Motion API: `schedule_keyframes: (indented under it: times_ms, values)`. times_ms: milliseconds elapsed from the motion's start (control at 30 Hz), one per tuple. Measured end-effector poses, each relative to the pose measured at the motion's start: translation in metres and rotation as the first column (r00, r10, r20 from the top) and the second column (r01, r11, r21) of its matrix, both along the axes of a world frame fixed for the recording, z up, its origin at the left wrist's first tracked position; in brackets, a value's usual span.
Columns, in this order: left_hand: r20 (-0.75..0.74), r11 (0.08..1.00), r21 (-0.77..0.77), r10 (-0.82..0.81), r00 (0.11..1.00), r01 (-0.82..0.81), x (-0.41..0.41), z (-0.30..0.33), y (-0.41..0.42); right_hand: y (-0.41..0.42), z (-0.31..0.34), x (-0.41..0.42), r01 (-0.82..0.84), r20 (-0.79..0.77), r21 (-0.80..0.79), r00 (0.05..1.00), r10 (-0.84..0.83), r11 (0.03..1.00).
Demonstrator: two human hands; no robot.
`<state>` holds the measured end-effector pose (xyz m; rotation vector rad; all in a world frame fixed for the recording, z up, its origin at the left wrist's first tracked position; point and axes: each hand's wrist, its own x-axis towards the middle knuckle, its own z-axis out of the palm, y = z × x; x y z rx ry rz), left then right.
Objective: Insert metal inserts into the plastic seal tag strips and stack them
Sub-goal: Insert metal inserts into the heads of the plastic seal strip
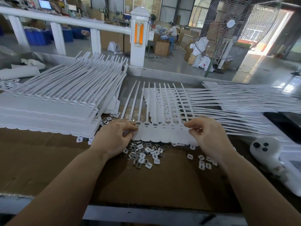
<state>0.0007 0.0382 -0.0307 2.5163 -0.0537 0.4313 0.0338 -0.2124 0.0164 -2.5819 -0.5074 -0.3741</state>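
My left hand (116,136) and right hand (206,132) pinch the seal tag strip (156,134) at both ends; its tails point away from me, loose metal inserts (143,154) lie just below.

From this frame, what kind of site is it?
Most likely a factory assembly floor: stacks of white seal tag strips on a cardboard-covered bench, a heap of loose metal inserts, and an industrial pedestal fan beside cartons.

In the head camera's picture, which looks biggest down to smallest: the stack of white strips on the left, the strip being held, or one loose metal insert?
1. The stack of white strips, though nearness may flatter it.
2. The held strip.
3. One loose insert, clearly smallest.
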Motion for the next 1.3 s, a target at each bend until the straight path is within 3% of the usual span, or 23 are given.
schedule_keyframes:
  times_ms: [300, 533, 700, 800, 1000, 1300]
  values:
    - [-0.02, 1.0, 0.017, 0.002, 1.0, -0.001, 0.0, -0.001, 0.001, -0.023, 0.005, -0.021, -0.144, -0.312, -0.262, 0.948, 0.057, 0.954]
    - [-0.024, 1.0, 0.008, 0.0, 1.0, 0.0, 0.001, -0.001, 0.002, -0.015, 0.006, -0.025, -0.139, -0.339, -0.235, 0.939, 0.053, 0.962]
    - [-0.016, 1.0, 0.003, 0.001, 1.0, -0.001, 0.001, -0.002, 0.002, 0.008, 0.003, -0.014, -0.051, -0.137, -0.053, 0.99, 0.043, 0.997]
    - [-0.012, 1.0, -0.007, 0.003, 1.0, -0.003, 0.001, -0.002, 0.002, 0.034, 0.0, -0.005, -0.056, 0.007, -0.03, 0.998, 0.057, 0.998]
    - [-0.006, 1.0, -0.017, -0.003, 1.0, 0.003, 0.001, -0.003, 0.003, 0.073, -0.012, 0.012, -0.062, 0.109, -0.136, 0.991, 0.077, 0.989]
    - [0.035, 1.0, -0.011, -0.021, 0.999, 0.021, 0.001, -0.002, 0.002, 0.088, -0.013, 0.022, -0.033, 0.145, -0.379, 0.985, 0.095, 0.925]
